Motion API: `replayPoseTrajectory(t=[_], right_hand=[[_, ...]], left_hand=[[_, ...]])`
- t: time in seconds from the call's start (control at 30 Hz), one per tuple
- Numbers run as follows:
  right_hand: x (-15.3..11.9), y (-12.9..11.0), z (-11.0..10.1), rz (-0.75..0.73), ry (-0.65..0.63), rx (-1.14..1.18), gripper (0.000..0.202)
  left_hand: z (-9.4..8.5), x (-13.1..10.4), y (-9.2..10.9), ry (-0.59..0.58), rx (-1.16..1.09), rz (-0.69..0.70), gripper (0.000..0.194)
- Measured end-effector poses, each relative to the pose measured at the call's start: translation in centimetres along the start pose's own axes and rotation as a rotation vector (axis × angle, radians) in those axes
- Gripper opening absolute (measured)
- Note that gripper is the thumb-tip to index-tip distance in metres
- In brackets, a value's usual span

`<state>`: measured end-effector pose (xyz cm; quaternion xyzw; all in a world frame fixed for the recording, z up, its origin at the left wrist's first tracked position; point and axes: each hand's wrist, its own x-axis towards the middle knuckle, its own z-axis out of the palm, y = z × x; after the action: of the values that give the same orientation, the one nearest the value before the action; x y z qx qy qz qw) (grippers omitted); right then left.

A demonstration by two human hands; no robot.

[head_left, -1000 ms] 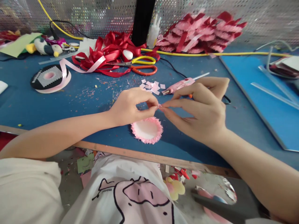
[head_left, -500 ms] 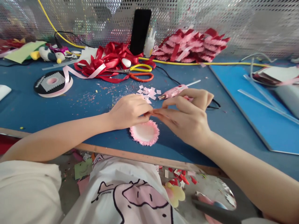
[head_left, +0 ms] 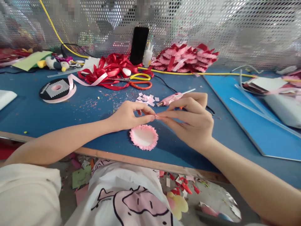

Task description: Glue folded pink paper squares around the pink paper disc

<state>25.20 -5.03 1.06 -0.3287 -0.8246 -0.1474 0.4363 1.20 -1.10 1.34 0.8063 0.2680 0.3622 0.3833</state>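
Note:
Above the blue table my left hand (head_left: 128, 116) and my right hand (head_left: 196, 121) meet fingertip to fingertip. Both pinch a tiny pink piece (head_left: 156, 116), probably ribbon, mostly hidden by the fingers. Just below them lies a white disc with a frilled pink edge (head_left: 144, 137), flat on the table and touched by neither hand. Small pink ribbon squares (head_left: 147, 99) lie loose beyond my fingertips. Beside them rests a pink glue gun (head_left: 170, 99), partly behind my right hand, a clear stick jutting from its back.
Orange-and-yellow-handled scissors (head_left: 140, 81) lie against a heap of red ribbon (head_left: 110, 67). A ribbon spool (head_left: 57, 89) sits at left. A phone (head_left: 139, 45) stands before the perforated metal screen, near pink-and-red frilled pieces (head_left: 185, 59). A blue board (head_left: 237, 106) covers the right side.
My left fingers have lifted and opened out somewhat, leaving thumb and fingertip at the pink piece. My right hand keeps its pinch. The whole view has shifted slightly.

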Motion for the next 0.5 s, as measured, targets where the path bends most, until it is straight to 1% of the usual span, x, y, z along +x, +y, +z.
replayPoseTrajectory(t=[0.03,0.1,0.23,0.33,0.5], right_hand=[[0.05,-0.01,-0.01,0.007,0.016,0.025,0.014],[0.08,-0.02,0.01,0.022,0.024,0.065,0.016],[-0.04,0.00,0.12,0.031,0.013,0.114,0.022],[-0.20,-0.01,0.06,0.006,-0.005,0.101,0.024],[-0.69,0.16,-0.16,-0.037,-0.085,-0.025,0.020]], left_hand=[[0.01,0.07,0.11,-0.019,-0.077,-0.056,0.019],[0.02,0.21,0.09,-0.047,-0.201,-0.122,0.023],[-0.01,0.41,-0.42,-0.084,-0.349,-0.164,0.019],[-0.07,0.49,-0.60,-0.118,-0.390,-0.214,0.016],[0.00,0.62,-0.47,-0.181,-0.358,-0.285,0.014]])
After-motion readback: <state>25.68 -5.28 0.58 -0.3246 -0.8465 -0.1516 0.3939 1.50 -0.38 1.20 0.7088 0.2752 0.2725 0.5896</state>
